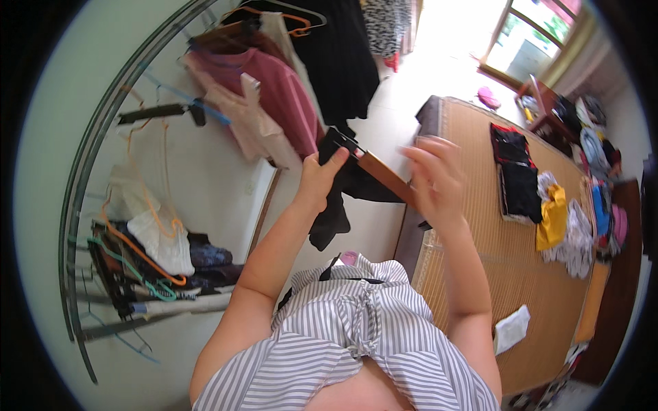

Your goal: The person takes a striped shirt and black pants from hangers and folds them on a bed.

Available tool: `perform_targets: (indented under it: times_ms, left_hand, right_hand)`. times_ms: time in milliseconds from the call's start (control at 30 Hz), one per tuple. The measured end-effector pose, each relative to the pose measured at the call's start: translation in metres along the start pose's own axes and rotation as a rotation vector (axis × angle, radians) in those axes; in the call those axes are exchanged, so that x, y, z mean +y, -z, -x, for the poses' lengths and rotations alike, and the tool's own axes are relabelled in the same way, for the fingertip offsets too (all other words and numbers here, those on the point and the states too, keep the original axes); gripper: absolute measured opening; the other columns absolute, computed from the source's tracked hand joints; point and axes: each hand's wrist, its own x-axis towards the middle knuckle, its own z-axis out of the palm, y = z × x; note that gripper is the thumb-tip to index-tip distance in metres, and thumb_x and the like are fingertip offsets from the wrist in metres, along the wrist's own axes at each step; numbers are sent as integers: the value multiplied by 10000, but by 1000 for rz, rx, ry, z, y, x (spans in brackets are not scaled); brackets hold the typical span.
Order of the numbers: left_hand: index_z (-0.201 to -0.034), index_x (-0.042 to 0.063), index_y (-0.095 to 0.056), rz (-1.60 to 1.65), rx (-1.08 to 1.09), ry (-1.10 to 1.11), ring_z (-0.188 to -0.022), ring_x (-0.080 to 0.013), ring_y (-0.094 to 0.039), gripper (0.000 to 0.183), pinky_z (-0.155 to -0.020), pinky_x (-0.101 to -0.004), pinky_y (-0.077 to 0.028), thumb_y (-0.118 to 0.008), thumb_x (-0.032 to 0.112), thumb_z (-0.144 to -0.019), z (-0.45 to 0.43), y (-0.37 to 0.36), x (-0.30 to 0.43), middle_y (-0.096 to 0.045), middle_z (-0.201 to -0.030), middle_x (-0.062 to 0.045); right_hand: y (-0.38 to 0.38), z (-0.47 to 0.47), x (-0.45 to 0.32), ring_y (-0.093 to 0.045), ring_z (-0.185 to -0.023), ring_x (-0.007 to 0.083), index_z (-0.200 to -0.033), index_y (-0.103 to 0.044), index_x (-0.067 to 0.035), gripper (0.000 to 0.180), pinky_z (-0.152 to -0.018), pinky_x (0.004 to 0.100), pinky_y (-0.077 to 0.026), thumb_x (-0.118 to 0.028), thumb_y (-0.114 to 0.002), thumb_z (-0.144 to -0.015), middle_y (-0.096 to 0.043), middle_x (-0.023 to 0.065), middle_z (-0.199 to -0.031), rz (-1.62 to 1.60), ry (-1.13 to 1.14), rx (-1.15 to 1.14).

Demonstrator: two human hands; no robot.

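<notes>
My left hand (321, 180) grips a black garment (329, 218), thumb on top, close to one end of a brown wooden bar. The bar, which looks like part of a wooden clothes hanger (388, 177), slants down to the right, and black cloth hangs beneath it. Its far end meets my right hand (437, 185), which is blurred by motion with fingers partly curled. Whether those fingers hold the bar or only touch it is not clear. Both hands are above the floor gap between the clothes rack and the bed.
A metal clothes rack (77, 205) curves along the left, bearing a pink top (277, 82), black clothes (334, 61) and several plastic hangers (146, 251). A mat-covered bed (462, 287) on the right carries folded black clothes (519, 190), a yellow garment (552, 218) and a white folded cloth (511, 329).
</notes>
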Motion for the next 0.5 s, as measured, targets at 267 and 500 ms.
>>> perform_targets:
  times_ms: [267, 500]
  left_hand:
    - [-990, 54, -610, 480, 204, -78, -917, -200, -608, 306, -837, -366, -502, -605, 344, -892, 30, 49, 5, -633, -974, -64]
    - [-1068, 44, -590, 646, 318, -170, -974, -228, -618, 364, -885, -386, -502, -555, 372, -913, 57, 90, 1, -632, -1047, -97]
  right_hand:
    - [15, 44, 37, -613, -705, 101, -1218, -518, -34, 343, -541, 191, -459, -139, -593, -900, -636, 53, -900, -558, -791, -333]
    - [-14, -18, 29, -651, -793, 172, -1138, -509, 44, 318, -610, 229, -509, -97, -622, -876, -658, 144, -934, -1005, -811, -530]
